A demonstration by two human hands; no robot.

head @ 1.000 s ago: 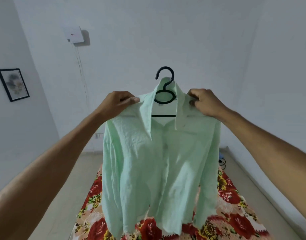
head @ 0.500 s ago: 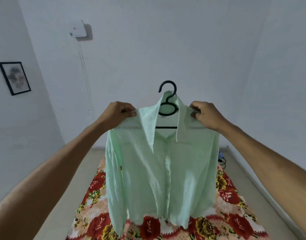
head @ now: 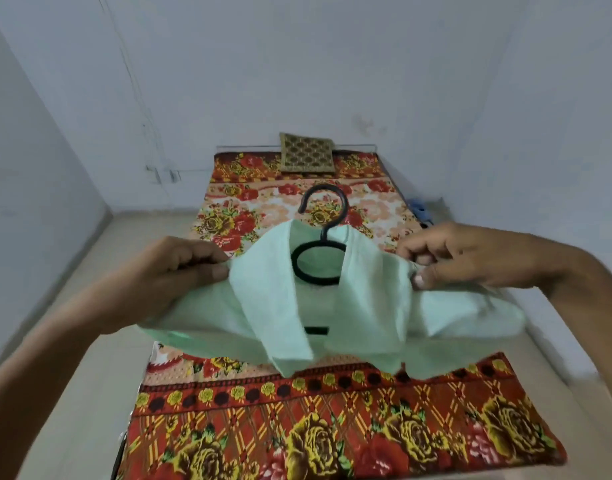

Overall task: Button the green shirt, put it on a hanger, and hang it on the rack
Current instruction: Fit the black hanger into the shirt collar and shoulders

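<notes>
The pale green shirt (head: 332, 317) hangs on a black hanger (head: 320, 244) whose hook sticks up out of the collar. I hold it out in front of me above the floral bed. My left hand (head: 180, 268) pinches the shirt's left shoulder. My right hand (head: 450, 258) pinches the right shoulder. From this steep angle only the collar and shoulders show, and the body of the shirt hangs out of sight below. No rack is in view.
A mattress with a red floral sheet (head: 332, 427) lies on the floor below and runs to the far wall. A patterned gold cushion (head: 307, 152) leans at its head. Bare floor lies to the left. White walls close in on three sides.
My view has tipped sharply downward, from the wall to the bed. The shirt on its hanger has come lower and nearer, still held at both shoulders.
</notes>
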